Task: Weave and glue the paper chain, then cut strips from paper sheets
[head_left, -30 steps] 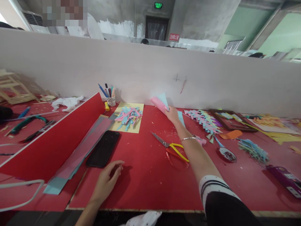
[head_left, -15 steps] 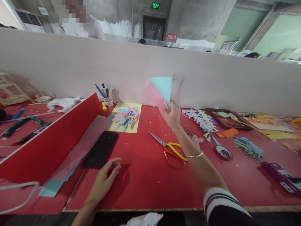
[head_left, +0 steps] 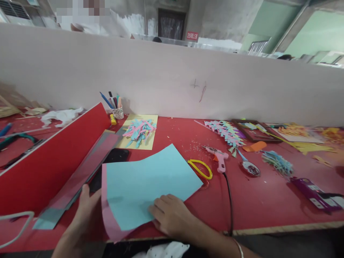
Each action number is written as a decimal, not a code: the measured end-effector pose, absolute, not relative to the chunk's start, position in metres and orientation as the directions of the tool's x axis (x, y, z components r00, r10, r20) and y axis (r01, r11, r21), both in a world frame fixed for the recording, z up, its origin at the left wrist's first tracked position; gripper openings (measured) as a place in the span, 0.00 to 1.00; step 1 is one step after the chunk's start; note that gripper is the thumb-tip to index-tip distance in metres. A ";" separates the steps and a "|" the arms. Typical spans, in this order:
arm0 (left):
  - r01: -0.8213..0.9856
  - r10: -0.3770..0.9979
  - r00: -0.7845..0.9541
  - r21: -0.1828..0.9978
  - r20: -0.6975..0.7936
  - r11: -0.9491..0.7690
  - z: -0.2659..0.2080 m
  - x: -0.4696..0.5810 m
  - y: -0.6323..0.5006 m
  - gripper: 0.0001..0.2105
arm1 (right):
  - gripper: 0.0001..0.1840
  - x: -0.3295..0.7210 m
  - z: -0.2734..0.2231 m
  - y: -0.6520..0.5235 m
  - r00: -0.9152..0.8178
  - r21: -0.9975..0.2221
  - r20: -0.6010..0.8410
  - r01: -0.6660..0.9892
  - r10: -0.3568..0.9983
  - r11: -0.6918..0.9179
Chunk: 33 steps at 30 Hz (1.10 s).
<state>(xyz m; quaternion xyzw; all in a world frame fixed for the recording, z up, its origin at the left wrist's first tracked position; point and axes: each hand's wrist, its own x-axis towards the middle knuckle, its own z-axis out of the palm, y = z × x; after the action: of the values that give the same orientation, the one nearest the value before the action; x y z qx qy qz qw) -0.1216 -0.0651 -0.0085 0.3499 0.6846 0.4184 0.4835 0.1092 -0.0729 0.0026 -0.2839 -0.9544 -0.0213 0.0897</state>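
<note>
Pink and light-blue sheets of paper (head_left: 147, 182) lie in layers low over the front of the table, blue on top, with pink showing along the left and lower edges. My right hand (head_left: 170, 215) grips their lower right edge, fingers on the blue face, thumb hidden. At the left edge, my left hand (head_left: 87, 206) has its thumb apart from its fingers, partly hidden beside the paper. Scissors with a yellow handle (head_left: 201, 169) stick out from under the right side; their blades are covered. A black phone (head_left: 118, 155) is partly covered too.
Right of the paper lie a pink glue gun (head_left: 220, 159) with a black cord, a spoon-shaped dish (head_left: 249, 167) and a purple power strip (head_left: 315, 195). Paper scraps (head_left: 141, 129) lie on a yellow sheet behind. A red board (head_left: 53, 157) stands at left beside long paper strips (head_left: 88, 161).
My right hand has brought the paper down from near the back wall to the table's front, unfolding it. My left hand has moved left and down to the paper's edge.
</note>
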 end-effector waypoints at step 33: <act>0.837 0.896 -0.441 0.336 -0.054 0.432 0.038 -0.144 -0.029 0.18 | 0.29 0.150 0.014 -0.046 -0.486 -0.363 -0.170 0.840 0.857 0.404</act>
<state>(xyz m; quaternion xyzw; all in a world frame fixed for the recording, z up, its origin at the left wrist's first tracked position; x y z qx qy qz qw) -0.1439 -0.0291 0.0379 0.5164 0.8388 0.1310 0.1126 0.1500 -0.0456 0.0138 -0.5066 -0.8375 0.2038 0.0216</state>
